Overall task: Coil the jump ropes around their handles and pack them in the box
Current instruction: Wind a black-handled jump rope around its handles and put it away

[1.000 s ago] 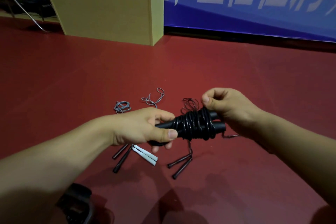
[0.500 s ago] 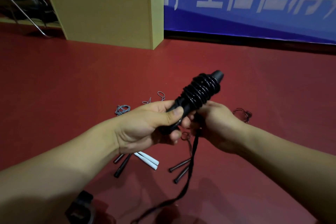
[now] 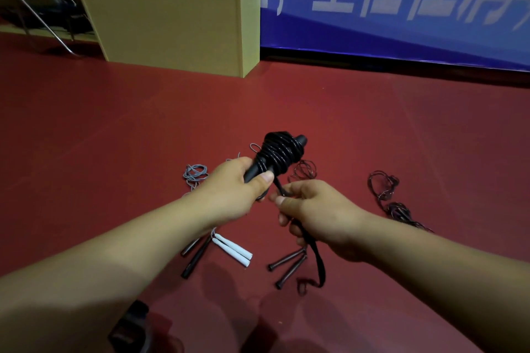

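L hand (image 3: 239,189) grips black handles (image 3: 282,156), steadying coil | R hand (image 3: 314,209) pinches rope tail (image 3: 315,255) taut to tuck | other ropes on floor (image 3: 114,123)

Place: an indoor sports or event hall.
Floor: smooth red sports flooring (image 3: 372,129), wide and open.
Far wall: blue banner (image 3: 401,23) with large white characters.
Far left: tan wooden cabinet (image 3: 172,14); metal chair legs (image 3: 43,23) beside it.
Near floor: loose jump ropes (image 3: 385,186) lying about.
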